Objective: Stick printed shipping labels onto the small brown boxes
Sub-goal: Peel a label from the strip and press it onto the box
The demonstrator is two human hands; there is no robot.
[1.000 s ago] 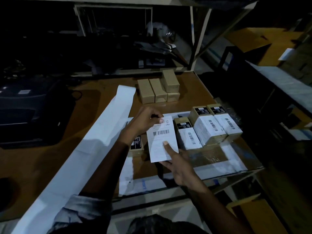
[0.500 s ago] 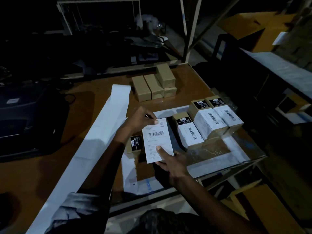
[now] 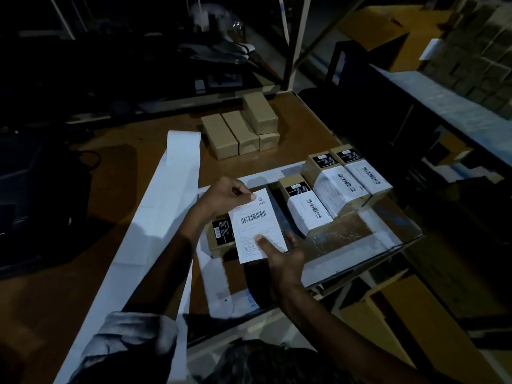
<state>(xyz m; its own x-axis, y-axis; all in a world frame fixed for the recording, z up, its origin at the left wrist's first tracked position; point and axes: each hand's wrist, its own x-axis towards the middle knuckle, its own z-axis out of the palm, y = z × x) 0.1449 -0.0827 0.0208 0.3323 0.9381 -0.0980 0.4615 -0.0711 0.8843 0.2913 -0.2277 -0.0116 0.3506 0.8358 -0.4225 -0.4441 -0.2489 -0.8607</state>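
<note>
A white shipping label (image 3: 256, 224) with a barcode lies over a small brown box (image 3: 220, 236) near the table's front edge, hiding most of the box's top. My left hand (image 3: 227, 194) pinches the label's far corner. My right hand (image 3: 279, 254) holds the near end, thumb pressed on the label's face and fingers behind it. Three labelled brown boxes (image 3: 332, 189) stand in a row to the right. Several plain brown boxes (image 3: 241, 128) sit stacked farther back.
A long white strip of label backing paper (image 3: 155, 220) runs diagonally across the brown table (image 3: 97, 273) on the left. A dark printer (image 3: 33, 195) sits at the far left. Metal shelf posts (image 3: 293, 42) rise behind. Cartons fill the right background (image 3: 388, 31).
Both hands keep hold of the label over the box; the label has shifted only slightly. The view has tilted a little between frames.
</note>
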